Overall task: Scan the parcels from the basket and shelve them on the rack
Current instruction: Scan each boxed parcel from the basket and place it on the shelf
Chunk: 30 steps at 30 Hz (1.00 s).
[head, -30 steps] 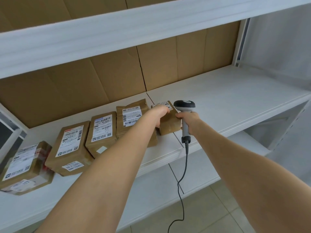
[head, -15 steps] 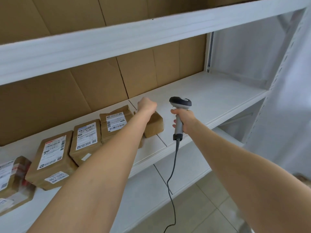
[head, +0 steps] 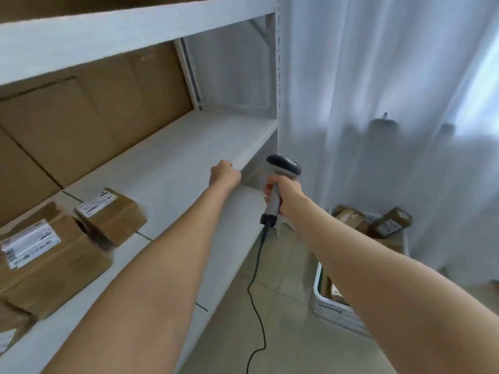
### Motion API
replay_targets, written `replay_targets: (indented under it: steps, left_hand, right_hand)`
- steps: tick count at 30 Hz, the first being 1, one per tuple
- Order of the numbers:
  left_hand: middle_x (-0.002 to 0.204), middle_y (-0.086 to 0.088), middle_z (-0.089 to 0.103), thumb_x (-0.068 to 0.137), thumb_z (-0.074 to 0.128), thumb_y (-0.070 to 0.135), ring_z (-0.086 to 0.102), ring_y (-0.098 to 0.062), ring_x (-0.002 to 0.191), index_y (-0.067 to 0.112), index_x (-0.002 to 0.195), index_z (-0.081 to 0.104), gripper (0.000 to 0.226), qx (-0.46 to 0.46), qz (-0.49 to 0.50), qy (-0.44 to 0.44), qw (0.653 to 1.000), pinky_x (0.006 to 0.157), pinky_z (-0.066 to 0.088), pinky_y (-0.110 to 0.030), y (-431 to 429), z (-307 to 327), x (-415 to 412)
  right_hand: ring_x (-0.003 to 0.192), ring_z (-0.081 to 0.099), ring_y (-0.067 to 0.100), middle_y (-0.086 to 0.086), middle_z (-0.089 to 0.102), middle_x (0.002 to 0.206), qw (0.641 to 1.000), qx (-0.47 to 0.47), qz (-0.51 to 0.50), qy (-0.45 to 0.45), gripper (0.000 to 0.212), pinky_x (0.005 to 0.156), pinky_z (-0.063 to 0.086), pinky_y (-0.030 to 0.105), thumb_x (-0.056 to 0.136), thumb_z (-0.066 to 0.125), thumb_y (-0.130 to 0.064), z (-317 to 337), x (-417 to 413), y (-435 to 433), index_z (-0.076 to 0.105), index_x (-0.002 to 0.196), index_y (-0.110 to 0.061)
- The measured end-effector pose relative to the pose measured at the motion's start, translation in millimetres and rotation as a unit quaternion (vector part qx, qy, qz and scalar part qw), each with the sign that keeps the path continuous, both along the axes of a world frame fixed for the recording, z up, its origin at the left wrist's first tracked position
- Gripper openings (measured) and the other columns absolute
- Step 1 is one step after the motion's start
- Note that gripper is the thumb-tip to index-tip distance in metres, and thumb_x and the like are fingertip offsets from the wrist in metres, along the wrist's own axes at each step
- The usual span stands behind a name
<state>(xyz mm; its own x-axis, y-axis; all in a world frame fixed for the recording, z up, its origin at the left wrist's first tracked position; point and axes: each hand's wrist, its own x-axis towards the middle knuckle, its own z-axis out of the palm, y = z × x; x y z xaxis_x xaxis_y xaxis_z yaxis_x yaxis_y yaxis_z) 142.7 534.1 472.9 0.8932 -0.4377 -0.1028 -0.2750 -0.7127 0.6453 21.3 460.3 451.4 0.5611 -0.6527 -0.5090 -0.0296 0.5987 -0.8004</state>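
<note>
Parcels [head: 110, 217] on rack shelf [head: 189, 147]; left hand [head: 225, 176] curled, empty; right hand [head: 288, 193] grips scanner [head: 284, 166].

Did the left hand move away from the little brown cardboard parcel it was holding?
Yes. The left hand has let go of the small brown cardboard parcel and moved right along the white metal shelf, near its front edge.

Six parcels [head: 46, 261] in sight, one scanner [head: 283, 168], one basket [head: 332, 311], one rack [head: 205, 136]!
Three on the rack, all left of the left hand [head: 225, 176], small parcel [head: 109, 215] nearest it, cut-off parcel [head: 10, 329] farthest. Three more in the basket past the right hand [head: 286, 194]: near parcel [head: 348, 215], far parcel [head: 390, 224], and a labelled parcel [head: 334, 290] peeking beside the forearm.
</note>
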Motion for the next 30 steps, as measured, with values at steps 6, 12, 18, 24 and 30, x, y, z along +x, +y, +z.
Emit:
replay_targets:
  steps: [6,12,18,24,30]
  left_hand:
    - [0.144,-0.013,0.041,0.092,0.048,0.013,0.045,-0.028,0.127,0.013,0.136,0.047,0.044,0.035,-0.088,-0.004,0.995,0.104,0.041,-0.034,-89,-30,-80]
    - [0.145,-0.012,0.041,0.095,0.046,0.011,0.046,-0.028,0.127,0.012,0.137,0.045,0.042,0.072,-0.145,0.009,0.987,0.102,0.038,-0.031,-172,-73,-176]
    - [0.142,-0.015,0.042,0.093,0.046,0.008,0.049,-0.031,0.123,0.009,0.135,0.046,0.042,0.094,-0.198,0.047,0.974,0.104,0.039,-0.035,-240,-118,-269]
    - [0.141,-0.013,0.045,0.093,0.047,0.005,0.046,-0.028,0.126,0.010,0.136,0.046,0.043,0.117,-0.228,0.067,0.964,0.105,0.037,-0.034,-288,-160,-311]
    - [0.139,-0.012,0.048,0.092,0.052,0.010,0.048,-0.027,0.125,0.012,0.136,0.048,0.043,0.151,-0.253,0.085,0.952,0.104,0.040,-0.034,-329,-213,-317]
  right_hand:
    - [0.067,0.058,0.016,0.006,0.060,0.076,0.995,0.046,-0.085,-0.017,0.002,0.061,0.049,0.027,0.089,0.063,-0.005,-33,-91,-68,0.062,0.089,-0.007]
    - [0.066,0.058,0.014,0.004,0.059,0.073,0.980,0.116,-0.153,-0.053,0.008,0.077,0.052,0.029,0.089,0.066,-0.009,-76,-190,-139,0.059,0.083,-0.008]
    - [0.072,0.062,0.014,0.002,0.067,0.080,0.964,0.152,-0.214,-0.047,0.015,0.072,0.053,0.030,0.087,0.068,-0.017,-121,-284,-207,0.065,0.100,-0.011]
    - [0.074,0.062,0.014,0.002,0.067,0.078,0.953,0.163,-0.254,-0.017,0.010,0.071,0.052,0.027,0.087,0.068,-0.018,-159,-332,-251,0.064,0.093,-0.012]
    - [0.077,0.064,0.015,0.003,0.067,0.081,0.943,0.176,-0.281,0.021,0.010,0.076,0.054,0.029,0.086,0.070,-0.019,-208,-350,-293,0.064,0.092,-0.012]
